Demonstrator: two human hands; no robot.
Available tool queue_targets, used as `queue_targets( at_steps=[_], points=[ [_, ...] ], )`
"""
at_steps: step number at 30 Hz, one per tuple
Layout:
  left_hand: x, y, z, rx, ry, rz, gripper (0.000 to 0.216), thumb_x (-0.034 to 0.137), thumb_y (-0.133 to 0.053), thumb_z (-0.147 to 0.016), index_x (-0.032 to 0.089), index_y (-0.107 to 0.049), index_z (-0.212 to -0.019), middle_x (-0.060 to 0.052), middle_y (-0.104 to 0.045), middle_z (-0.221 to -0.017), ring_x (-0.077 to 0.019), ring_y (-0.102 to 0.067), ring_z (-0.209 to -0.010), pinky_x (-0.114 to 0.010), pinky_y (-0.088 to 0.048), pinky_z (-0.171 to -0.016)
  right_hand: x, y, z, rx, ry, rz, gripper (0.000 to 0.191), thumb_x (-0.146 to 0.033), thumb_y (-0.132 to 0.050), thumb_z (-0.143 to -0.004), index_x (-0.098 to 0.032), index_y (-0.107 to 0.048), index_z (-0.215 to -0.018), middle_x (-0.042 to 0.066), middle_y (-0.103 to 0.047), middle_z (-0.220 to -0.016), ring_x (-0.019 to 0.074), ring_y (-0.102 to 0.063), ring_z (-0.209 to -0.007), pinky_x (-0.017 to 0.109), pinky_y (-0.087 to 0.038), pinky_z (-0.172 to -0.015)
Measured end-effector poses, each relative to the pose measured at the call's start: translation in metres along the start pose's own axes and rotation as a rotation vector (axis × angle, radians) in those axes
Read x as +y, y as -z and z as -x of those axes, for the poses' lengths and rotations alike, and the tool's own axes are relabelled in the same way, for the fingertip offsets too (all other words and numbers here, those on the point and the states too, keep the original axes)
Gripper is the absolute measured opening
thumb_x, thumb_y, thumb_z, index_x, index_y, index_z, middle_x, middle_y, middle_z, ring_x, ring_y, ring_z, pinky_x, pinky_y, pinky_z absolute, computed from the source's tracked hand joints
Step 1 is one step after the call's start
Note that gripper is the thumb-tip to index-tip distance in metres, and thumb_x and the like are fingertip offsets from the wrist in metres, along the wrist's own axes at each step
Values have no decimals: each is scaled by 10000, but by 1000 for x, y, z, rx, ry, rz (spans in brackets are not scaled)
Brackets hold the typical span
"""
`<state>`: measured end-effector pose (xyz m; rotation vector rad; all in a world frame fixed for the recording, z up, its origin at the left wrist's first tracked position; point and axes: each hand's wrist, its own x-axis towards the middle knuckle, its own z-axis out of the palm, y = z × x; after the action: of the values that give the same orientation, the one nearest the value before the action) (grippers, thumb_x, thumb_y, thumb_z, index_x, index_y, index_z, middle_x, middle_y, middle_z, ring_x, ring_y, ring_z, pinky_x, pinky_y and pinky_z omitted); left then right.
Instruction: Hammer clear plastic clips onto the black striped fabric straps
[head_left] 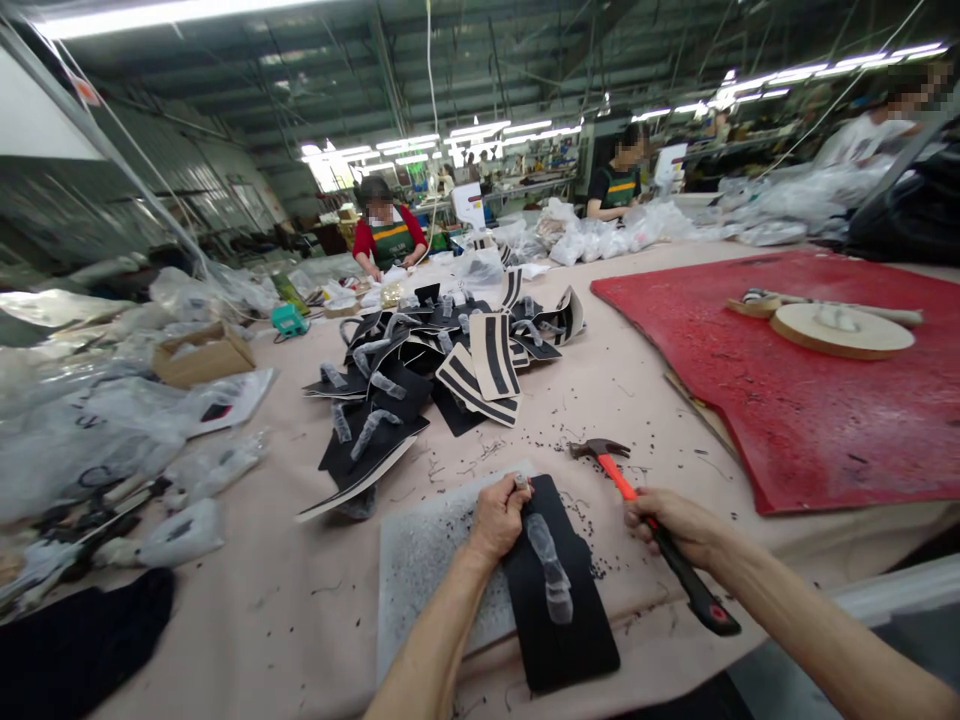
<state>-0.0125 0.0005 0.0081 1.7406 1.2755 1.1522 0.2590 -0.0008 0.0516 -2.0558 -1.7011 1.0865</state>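
Observation:
A black flat piece (559,600) with a clear plastic strap (551,570) lies on a grey cutting pad (427,580) at the table's near edge. My left hand (499,515) is closed round a small metal tool whose tip shows above my fist, at the piece's top left corner. My right hand (671,525) grips the black and orange handle of a claw hammer (645,510). The hammer's head (596,449) is close above the table, to the right of the black piece.
A pile of black and striped pieces (442,370) lies mid-table. A red mat (787,380) with round wooden discs (840,330) is at the right. Plastic bags and a cardboard box (202,355) crowd the left. Other people work at the far end.

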Motion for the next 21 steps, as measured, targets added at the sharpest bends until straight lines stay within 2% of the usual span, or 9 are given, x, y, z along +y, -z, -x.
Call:
queue_targets(
  at_steps=[2, 4, 7, 9, 12, 14, 17, 19, 21],
  points=[
    [0, -1, 1, -5, -4, -2, 167, 204, -498, -921, 187, -660, -886, -32, -712, -838, -177, -653, -780, -273, -490, -763, -20, 6, 12, -34, 5, -94, 134, -295, -347, -869, -225, -446, -814, 13, -581, -704, 122, -508, -503, 237, -398, -467],
    [-1, -1, 1, -11, -9, -6, 170, 211, -497, -924, 183, -653, -862, -27, -691, -804, -171, -633, -754, -266, -476, -739, -39, 11, 27, 2, 78, -137, 237, -411, -305, -926, -241, -404, -794, -21, -533, -646, 116, -461, -459, 237, -365, -441],
    [-3, -2, 1, -22, -24, -18, 186, 213, -489, -929, 182, -643, -831, -19, -659, -762, -162, -604, -721, -261, -460, -715, -53, 11, 47, 232, 375, -1, 384, -532, -292, -967, -237, -424, -760, -18, -509, -585, 137, -471, -490, 266, -337, -498],
    [-5, -2, 1, -17, -38, -30, 184, 210, -487, -929, 183, -644, -838, -20, -657, -767, -164, -604, -725, -262, -455, -718, -52, 8, 53, 344, 560, 212, 371, -489, -311, -987, -225, -472, -784, 4, -543, -582, 152, -486, -492, 284, -284, -508],
    [-7, -2, 0, -8, -48, -52, 173, 203, -496, -921, 186, -649, -843, -19, -656, -755, -168, -605, -712, -263, -447, -703, -53, 12, 57, 297, 692, 490, 273, -335, -353, -996, -216, -510, -806, 9, -575, -558, 147, -467, -424, 300, -189, -482],
    [-6, -1, 1, -16, -52, -52, 166, 192, -501, -916, 186, -652, -844, -19, -660, -755, -167, -604, -707, -262, -446, -698, -66, 26, 61, 318, 763, 543, 251, -305, -384, -996, -218, -508, -796, -10, -557, -529, 134, -439, -393, 301, -169, -470],
    [-4, -1, 1, -24, -59, -29, 171, 183, -496, -917, 186, -656, -856, -25, -676, -792, -170, -617, -739, -261, -459, -727, -97, 50, 71, 596, 848, 355, 279, -374, -414, -1008, -218, -490, -790, -33, -511, -525, 115, -412, -396, 275, -210, -446],
    [-3, -1, 2, -24, -57, -21, 179, 185, -490, -919, 187, -659, -860, -28, -679, -801, -172, -624, -753, -261, -466, -743, -107, 52, 76, 813, 858, 148, 265, -376, -429, -1012, -206, -499, -821, -38, -501, -541, 105, -426, -414, 251, -273, -450],
    [-4, -1, 2, -30, -48, -33, 186, 187, -487, -918, 187, -664, -859, -29, -679, -794, -171, -623, -743, -261, -468, -739, -98, 39, 76, 835, 910, 125, 248, -332, -424, -1013, -202, -504, -818, -45, -491, -515, 102, -423, -396, 249, -276, -443]
  ],
)
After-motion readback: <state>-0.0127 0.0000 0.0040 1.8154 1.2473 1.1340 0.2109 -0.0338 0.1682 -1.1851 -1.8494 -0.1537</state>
